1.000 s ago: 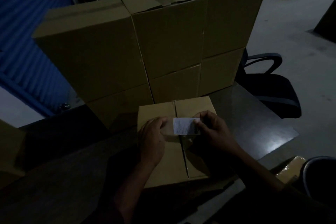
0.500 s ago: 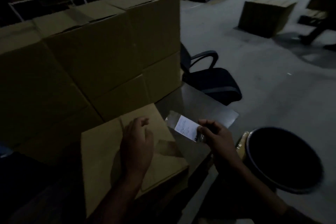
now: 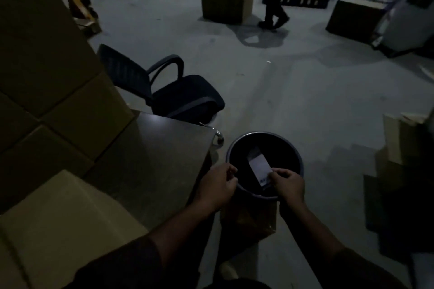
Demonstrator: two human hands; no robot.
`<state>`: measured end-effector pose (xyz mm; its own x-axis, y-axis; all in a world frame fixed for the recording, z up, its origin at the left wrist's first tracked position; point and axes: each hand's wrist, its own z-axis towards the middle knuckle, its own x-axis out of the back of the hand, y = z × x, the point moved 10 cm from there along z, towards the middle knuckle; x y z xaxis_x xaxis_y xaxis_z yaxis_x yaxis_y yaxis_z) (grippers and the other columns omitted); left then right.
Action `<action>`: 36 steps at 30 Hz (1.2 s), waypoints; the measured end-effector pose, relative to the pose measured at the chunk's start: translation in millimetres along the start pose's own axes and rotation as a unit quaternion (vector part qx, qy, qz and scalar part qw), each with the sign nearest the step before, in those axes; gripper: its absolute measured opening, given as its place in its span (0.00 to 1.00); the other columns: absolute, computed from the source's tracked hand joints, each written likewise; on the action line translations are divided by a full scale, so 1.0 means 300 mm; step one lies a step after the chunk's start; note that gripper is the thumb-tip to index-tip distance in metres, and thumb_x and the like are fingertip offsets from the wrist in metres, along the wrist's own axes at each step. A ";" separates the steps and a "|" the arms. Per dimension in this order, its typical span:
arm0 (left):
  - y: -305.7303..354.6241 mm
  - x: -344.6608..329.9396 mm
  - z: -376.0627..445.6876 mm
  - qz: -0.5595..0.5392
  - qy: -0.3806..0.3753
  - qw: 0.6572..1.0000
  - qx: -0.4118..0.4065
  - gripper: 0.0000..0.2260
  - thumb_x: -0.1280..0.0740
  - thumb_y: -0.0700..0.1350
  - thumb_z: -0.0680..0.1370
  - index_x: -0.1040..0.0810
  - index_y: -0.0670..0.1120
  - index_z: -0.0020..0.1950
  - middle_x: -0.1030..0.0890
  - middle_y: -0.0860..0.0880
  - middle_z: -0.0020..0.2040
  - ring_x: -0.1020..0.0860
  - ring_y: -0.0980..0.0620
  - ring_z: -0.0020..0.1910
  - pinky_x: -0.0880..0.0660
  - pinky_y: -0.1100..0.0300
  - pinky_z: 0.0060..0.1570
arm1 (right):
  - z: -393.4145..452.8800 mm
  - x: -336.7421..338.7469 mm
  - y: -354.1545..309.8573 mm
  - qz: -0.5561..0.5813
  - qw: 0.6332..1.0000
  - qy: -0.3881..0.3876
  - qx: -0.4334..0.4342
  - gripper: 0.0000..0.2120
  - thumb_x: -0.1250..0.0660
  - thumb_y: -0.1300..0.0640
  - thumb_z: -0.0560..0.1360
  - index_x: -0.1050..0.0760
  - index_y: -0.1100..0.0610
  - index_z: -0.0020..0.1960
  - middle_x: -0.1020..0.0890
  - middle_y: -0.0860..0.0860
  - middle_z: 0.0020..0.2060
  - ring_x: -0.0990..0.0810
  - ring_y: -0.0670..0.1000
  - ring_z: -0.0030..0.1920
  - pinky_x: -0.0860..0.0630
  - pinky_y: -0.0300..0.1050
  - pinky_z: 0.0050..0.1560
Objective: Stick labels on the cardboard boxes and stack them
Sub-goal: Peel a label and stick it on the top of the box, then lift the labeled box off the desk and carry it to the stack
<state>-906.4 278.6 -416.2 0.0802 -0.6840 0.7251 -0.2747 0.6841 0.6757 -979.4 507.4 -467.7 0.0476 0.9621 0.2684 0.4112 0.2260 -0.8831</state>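
1. Head view: I take the round black bin [image 3: 291, 148] on the floor as my landmark. Both hands are over its near rim, close together but not touching.
2. My right hand [image 3: 287, 184] pinches the near end of a small white label [image 3: 259, 168], which sticks out over the bin's dark opening.
3. My left hand [image 3: 217, 185] is at the bin's left edge, fingers curled with the tips drawn together; I cannot tell whether they hold anything.
4. Left of the bin is the dark table [image 3: 152, 155], its corner just beside the rim.
5. A cardboard box [image 3: 63, 225] lies on the table, well left of the bin and nearest me; stacked cardboard boxes [image 3: 54, 82] rise behind it.
6. Beyond the bin, past the table corner, is a black office chair [image 3: 178, 96].
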 end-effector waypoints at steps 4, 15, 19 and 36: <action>0.029 -0.149 0.064 0.037 -0.069 0.997 0.005 0.14 0.30 0.49 0.81 0.21 0.50 0.67 0.15 0.51 0.57 0.17 0.49 0.56 0.21 0.52 0.56 | 0.109 0.038 0.065 -0.079 0.996 0.041 0.008 0.02 0.26 0.56 0.73 0.18 0.52 0.45 0.15 0.50 0.40 0.17 0.52 0.40 0.16 0.55 0.45; -0.027 -0.168 0.108 0.042 -0.058 0.996 0.056 0.12 0.30 0.49 0.82 0.21 0.51 0.65 0.15 0.52 0.56 0.18 0.51 0.55 0.21 0.53 0.56 | 0.181 -0.217 0.092 -0.354 0.925 -0.104 0.090 0.06 0.27 0.55 0.72 0.21 0.47 0.37 0.17 0.44 0.36 0.17 0.48 0.40 0.17 0.52 0.46; -0.067 -0.034 0.104 -0.012 0.019 0.997 0.080 0.09 0.29 0.48 0.80 0.19 0.52 0.60 0.15 0.52 0.54 0.17 0.51 0.55 0.20 0.52 0.56 | 0.120 -0.257 -0.028 -0.259 0.949 -0.122 0.133 0.07 0.29 0.59 0.72 0.17 0.46 0.42 0.15 0.42 0.40 0.16 0.46 0.43 0.17 0.49 0.47; -0.247 0.772 -0.593 -0.033 0.476 0.865 0.155 0.07 0.35 0.53 0.84 0.20 0.54 0.59 0.19 0.58 0.53 0.21 0.63 0.50 0.24 0.64 0.45 | -0.830 -0.906 -0.536 -0.031 0.793 -0.509 0.334 0.03 0.31 0.54 0.80 0.19 0.51 0.51 0.16 0.46 0.45 0.16 0.44 0.47 0.17 0.49 0.49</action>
<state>-697.0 114.6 -274.8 0.8178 -0.1001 0.5667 -0.4707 0.4502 0.7588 -831.8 171.5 -302.9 -0.8532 0.4934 0.1691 -0.2050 -0.0191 -0.9786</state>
